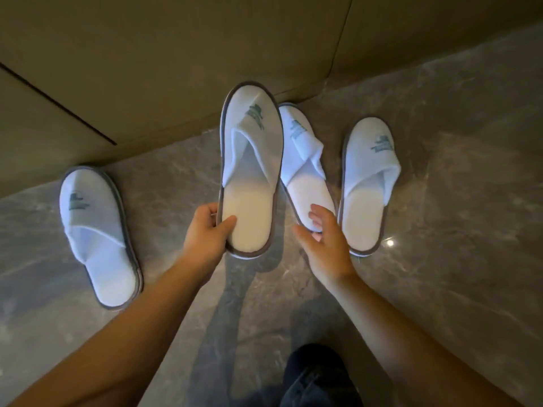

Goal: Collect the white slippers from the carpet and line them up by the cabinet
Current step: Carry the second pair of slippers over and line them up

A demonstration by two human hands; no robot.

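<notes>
The left hand (205, 227) holds one slipper (251, 160) by its heel, thumb on the insole, up off the floor (455, 274). The right hand (324, 239) is open and holds nothing; its fingers rest on the heel of a second slipper (305, 168), whose top flap is bent. A third (368, 183) lies just beside it. A fourth (97, 233) lies well apart on the left.

I think the held slipper should go down flat next to the second, toe to the cabinet (147, 69), heels even. The crooked one wants a small turn first.

The floor is smooth gray stone and looks slippery. The cabinet is tan wood. No carpet shows here.
</notes>
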